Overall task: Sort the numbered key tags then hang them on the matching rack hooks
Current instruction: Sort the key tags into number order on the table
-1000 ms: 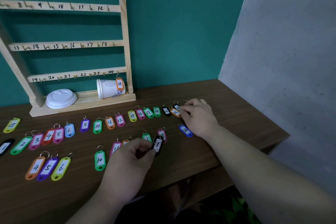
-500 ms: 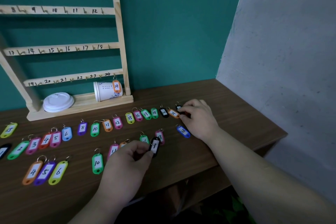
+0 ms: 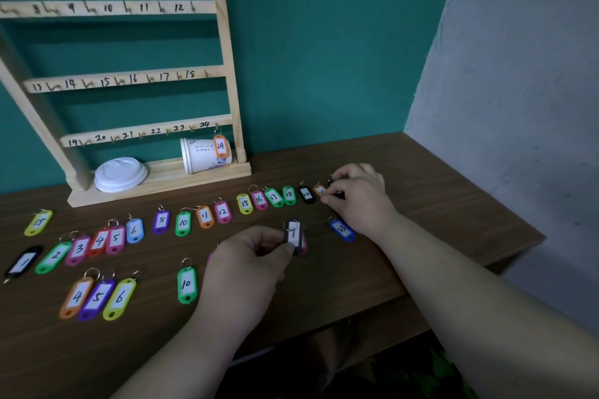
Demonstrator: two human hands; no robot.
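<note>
Head cam looking down at the wooden table [image 3: 437, 191]. The left hand [image 3: 249, 256], at the centre of the frame, has a black tag [image 3: 293, 233] with a white label pinched between thumb and fingertips. It's held upright just over the tabletop, with a pink tag [image 3: 303, 246] peeking out right behind it.

The right hand [image 3: 359, 194], right of centre, sits at the right end of the back row of tags. Its fingers are curled round a dark tag [image 3: 337, 195] that's mostly hidden, so I can't read the number. The orange tag [image 3: 320, 190] next in line is touching its fingertips, and a blue 23 tag [image 3: 342, 229] lies flat just beside the wrist.

The rest of the back row runs leftward: 20, 18, 17, 16, 15, 12, 11, 10, 8. Tags 1 through 6 are bunched at the left edge. Another 4, 5, 6 set is at lower left, and a green 10 tag [image 3: 187, 285] lies next to the left hand.

The wooden rack [image 3: 228, 74] stands at upper left with just one tag hung, the orange 24 tag [image 3: 220, 146], under its number. A paper cup [image 3: 199, 157] lies tipped on its side on the rack's base, and a white lid [image 3: 120, 174] sits further left.
</note>
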